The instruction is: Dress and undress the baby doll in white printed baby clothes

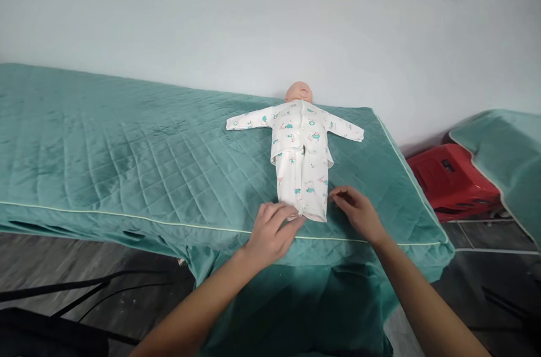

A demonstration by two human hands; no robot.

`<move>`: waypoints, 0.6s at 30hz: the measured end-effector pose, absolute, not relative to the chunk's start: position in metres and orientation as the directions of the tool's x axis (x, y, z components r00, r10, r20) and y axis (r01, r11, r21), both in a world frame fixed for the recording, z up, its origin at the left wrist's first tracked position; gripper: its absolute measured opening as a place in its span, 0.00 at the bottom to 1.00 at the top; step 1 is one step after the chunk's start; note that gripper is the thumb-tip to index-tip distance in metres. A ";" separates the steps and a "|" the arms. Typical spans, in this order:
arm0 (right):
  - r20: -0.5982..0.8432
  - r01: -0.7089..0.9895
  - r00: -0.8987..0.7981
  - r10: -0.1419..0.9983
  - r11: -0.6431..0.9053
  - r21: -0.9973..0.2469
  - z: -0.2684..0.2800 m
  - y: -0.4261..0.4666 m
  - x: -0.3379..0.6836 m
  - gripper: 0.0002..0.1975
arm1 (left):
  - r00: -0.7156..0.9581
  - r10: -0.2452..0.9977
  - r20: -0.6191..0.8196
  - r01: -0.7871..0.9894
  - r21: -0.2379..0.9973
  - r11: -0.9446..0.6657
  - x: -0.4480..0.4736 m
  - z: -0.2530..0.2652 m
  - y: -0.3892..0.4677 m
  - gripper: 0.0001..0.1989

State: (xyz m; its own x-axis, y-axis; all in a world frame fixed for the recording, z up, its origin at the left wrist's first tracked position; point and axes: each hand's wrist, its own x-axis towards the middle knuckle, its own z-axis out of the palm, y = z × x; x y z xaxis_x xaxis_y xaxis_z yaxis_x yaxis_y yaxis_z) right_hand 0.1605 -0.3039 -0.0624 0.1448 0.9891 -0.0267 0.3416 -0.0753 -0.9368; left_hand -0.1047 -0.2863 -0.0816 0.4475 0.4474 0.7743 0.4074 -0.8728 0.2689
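Observation:
A doll [298, 91] lies on its back on a green quilted cover, its head toward the wall. It wears a white printed long-sleeved top [301, 127], sleeves spread to both sides, and matching trousers [310, 185]. My left hand [273, 233] is at the lower cuff of the left trouser leg, fingers bent over the hem and closed on the fabric. Part of that cuff is hidden behind the fingers. Beside the other trouser leg is my right hand [355, 210], its curled fingers a little apart and pointing at the trouser edge, holding nothing visible.
The green quilted cover [147, 160] has a pale piped edge along the front. Behind it rises a white wall [169, 25]. A red plastic object [452, 177] stands on the right, beside another green cover [507, 148]. Black bars [76, 289] are at lower left.

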 end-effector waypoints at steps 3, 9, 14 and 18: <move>0.011 0.219 0.347 0.938 -0.070 -0.973 -0.069 -0.266 0.174 0.12 | 0.242 0.628 0.739 0.381 0.523 -0.762 -0.110 -0.076 -0.250 0.11; -0.146 -0.216 0.453 0.880 -0.050 -0.975 -0.071 -0.145 0.183 0.09 | -0.018 0.992 -0.128 -0.400 0.910 0.111 -0.088 -0.064 -0.118 0.12; -0.237 -0.284 0.376 0.896 -0.133 -0.950 -0.064 -0.094 0.166 0.11 | 0.349 0.906 -0.241 -0.599 0.686 0.413 -0.060 -0.058 -0.064 0.13; -0.214 -0.298 0.377 0.901 -0.100 -0.949 -0.054 -0.086 0.155 0.11 | 0.396 0.881 -0.260 -0.596 0.657 0.462 -0.049 -0.055 -0.053 0.15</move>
State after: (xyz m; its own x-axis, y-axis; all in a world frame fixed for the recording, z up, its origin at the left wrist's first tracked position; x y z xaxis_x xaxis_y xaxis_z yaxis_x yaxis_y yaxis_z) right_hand 0.1550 -0.0863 -0.0540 0.3772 0.9011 -0.2138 -0.2983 -0.1003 -0.9492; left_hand -0.0486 -0.0527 -0.0555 0.3960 0.8808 -0.2595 -0.5962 0.4616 0.6569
